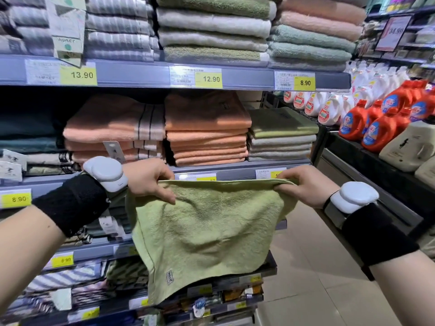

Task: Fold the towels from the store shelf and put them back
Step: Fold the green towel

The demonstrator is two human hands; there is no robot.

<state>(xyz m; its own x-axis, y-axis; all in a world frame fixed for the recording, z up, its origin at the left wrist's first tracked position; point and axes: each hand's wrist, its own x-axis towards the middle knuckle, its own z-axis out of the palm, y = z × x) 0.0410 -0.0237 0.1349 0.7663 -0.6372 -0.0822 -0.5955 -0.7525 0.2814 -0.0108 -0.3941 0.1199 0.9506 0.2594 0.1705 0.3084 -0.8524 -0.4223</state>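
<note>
A green towel hangs open in mid-air in front of the shelf, held up by its top edge. The left hand pinches the upper left corner, fingers curled over the hem; the right hand pinches the upper right corner in the same way. A small label sits near the towel's lower left edge. Behind it lie folded orange towels, and detergent bottles stand to the right.
</note>
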